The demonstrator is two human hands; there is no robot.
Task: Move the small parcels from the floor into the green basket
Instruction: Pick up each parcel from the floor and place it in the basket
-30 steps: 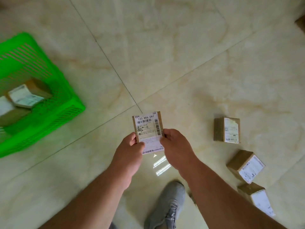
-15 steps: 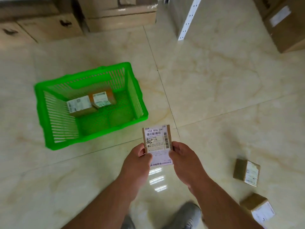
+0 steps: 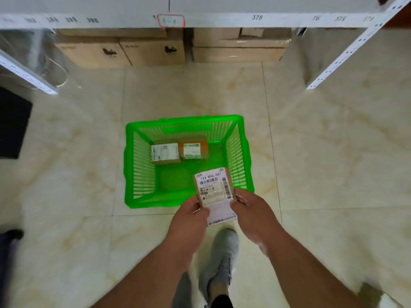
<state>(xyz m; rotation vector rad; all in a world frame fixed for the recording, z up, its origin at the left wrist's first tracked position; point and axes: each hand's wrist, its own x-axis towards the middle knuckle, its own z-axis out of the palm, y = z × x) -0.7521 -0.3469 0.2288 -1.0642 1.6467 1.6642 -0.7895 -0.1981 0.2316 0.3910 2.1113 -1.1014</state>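
I hold a small brown parcel point(image 3: 214, 188) with a white shipping label between both hands, over the near right corner of the green basket point(image 3: 138, 165). My left hand point(image 3: 191, 221) grips its lower left edge and my right hand point(image 3: 253, 212) its lower right edge. A loose end of the label hangs below the parcel. Two more small labelled parcels point(image 3: 165, 152) point(image 3: 193, 148) lie side by side on the basket's floor, toward its far wall.
The basket stands on pale marble tiles. Behind it, large cardboard boxes point(image 3: 153, 50) sit under a white metal shelf point(image 3: 200, 18) with numbered tags. A shelf upright point(image 3: 347, 52) slants at the right. A dark object point(image 3: 13, 123) lies at the left. My grey shoe point(image 3: 222, 258) is below my hands.
The view swung left and forward: the basket moved from the left of the frame to directly ahead, the parcel now hangs over it, and the parcels on the floor at right left the frame.
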